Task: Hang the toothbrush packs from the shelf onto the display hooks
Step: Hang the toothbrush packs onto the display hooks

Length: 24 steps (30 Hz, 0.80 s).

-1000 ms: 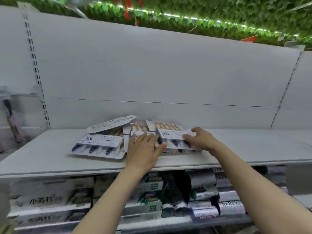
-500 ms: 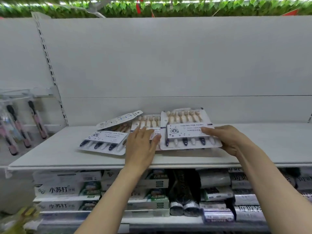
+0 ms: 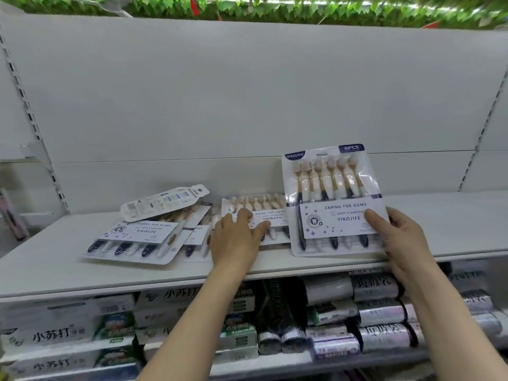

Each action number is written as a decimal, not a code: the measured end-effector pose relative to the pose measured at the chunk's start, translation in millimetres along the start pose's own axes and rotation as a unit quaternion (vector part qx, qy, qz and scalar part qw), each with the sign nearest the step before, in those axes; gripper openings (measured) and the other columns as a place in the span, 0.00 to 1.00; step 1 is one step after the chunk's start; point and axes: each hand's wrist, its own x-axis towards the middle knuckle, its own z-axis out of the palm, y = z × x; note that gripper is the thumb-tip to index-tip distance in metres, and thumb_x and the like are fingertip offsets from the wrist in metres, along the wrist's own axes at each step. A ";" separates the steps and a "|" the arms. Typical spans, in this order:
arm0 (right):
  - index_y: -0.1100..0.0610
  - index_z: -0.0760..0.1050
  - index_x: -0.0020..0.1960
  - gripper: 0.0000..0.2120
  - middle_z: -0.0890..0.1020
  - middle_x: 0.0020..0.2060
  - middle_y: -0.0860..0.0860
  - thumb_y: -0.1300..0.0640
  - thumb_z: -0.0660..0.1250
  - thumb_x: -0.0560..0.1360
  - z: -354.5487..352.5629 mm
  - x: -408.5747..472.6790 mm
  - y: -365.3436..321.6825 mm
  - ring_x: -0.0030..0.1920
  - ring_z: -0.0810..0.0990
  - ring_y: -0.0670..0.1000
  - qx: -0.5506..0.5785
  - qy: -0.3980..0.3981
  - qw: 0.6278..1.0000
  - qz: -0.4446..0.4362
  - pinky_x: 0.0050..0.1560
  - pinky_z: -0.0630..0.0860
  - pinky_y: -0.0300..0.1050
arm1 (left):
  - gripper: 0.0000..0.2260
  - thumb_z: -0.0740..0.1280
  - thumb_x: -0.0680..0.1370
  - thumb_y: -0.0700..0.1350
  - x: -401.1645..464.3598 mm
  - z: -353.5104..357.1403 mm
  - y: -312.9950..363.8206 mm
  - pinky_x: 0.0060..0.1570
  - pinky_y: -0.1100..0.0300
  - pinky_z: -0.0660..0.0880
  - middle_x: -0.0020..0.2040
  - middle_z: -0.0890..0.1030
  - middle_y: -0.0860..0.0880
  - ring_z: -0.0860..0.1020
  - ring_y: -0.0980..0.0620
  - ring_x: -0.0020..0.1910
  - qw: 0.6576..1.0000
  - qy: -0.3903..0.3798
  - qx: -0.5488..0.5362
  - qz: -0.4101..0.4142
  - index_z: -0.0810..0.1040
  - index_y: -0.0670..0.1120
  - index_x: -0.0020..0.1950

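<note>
Head camera view, looking forward and down at a white store shelf (image 3: 453, 229) that runs across the middle of the frame. Right of centre, the right hand (image 3: 398, 237) grasps a toothbrush pack (image 3: 334, 202) by its lower right edge, thumb pressed on the front label, holding it upright with its bottom edge at the shelf's front lip; the card reads "YIKOJIFE", "CARING FOR GUMS" and "6PCS". At centre, the left hand (image 3: 236, 240) rests flat with fingers spread and released on a second pack (image 3: 258, 207) lying face up on the shelf, just left of the raised one. Further left, a loose pile of packs (image 3: 137, 237) lies overlapping, with one narrow single-brush pack (image 3: 165, 202) tilted on top. Along the bottom of the frame, a lower shelf holds toothpaste boxes (image 3: 60, 336) at the left and silvery boxes (image 3: 379, 312) at the right. Green artificial leaves (image 3: 275, 6) line the top edge. At the far left edge, a blurred pink item hangs, too unclear to identify.
</note>
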 end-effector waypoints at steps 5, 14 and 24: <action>0.56 0.81 0.56 0.09 0.88 0.47 0.53 0.57 0.72 0.76 -17.5 -4.2 1.3 0.50 0.86 0.56 -0.023 0.027 0.999 -0.006 0.55 0.81 0.53 | 0.44 0.57 0.74 0.72 4.9 1.3 13.9 0.74 0.45 0.57 0.78 0.60 0.40 0.58 0.39 0.76 0.992 -0.057 -0.027 -0.105 0.53 0.45 0.80; 0.55 0.80 0.57 0.11 0.87 0.49 0.53 0.54 0.73 0.76 -28.1 -25.9 6.8 0.51 0.86 0.56 -0.036 0.028 0.999 0.009 0.58 0.80 0.61 | 0.50 0.62 0.70 0.74 11.9 -17.4 23.6 0.70 0.43 0.62 0.76 0.63 0.37 0.59 0.36 0.75 0.985 -0.073 0.025 -0.156 0.50 0.45 0.80; 0.55 0.78 0.59 0.11 0.87 0.50 0.52 0.58 0.72 0.77 -54.5 -41.8 -5.8 0.51 0.86 0.54 0.021 0.056 0.997 0.048 0.56 0.81 0.55 | 0.50 0.78 0.71 0.46 -31.5 -26.0 61.9 0.72 0.42 0.58 0.76 0.56 0.35 0.55 0.37 0.76 0.968 0.121 -0.210 -0.062 0.46 0.45 0.81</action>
